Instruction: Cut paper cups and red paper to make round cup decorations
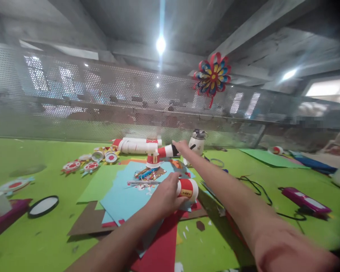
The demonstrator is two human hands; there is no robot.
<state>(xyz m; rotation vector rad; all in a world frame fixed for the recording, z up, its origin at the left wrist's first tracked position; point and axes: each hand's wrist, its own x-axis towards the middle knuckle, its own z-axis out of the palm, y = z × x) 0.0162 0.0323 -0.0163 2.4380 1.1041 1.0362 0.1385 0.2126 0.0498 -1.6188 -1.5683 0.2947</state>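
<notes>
My left hand (pixel 170 192) is wrapped round a white paper cup (pixel 188 189) with a red band and a small gold label, tipped on its side above the paper pile. Farther off, my right hand (pixel 181 146) has its fingers closed at the black end of another red-and-white cup (pixel 167 151), which lies tilted. Just left of that one stands a similar red-banded cup (pixel 153 160) upright. Blue paper sheets (pixel 121 192) lie beneath, with a blue-handled tool (pixel 147 173), a clear stick and paper scraps on top.
Stacked white cups (pixel 137 145) lie at the back beside several paper turtles (pixel 91 166). A white jar (pixel 197 141) stands behind my right hand. On the right are a purple power strip (pixel 306 200) and cable. A black-rimmed disc (pixel 43 206) lies left. Perforated metal screens the far edge.
</notes>
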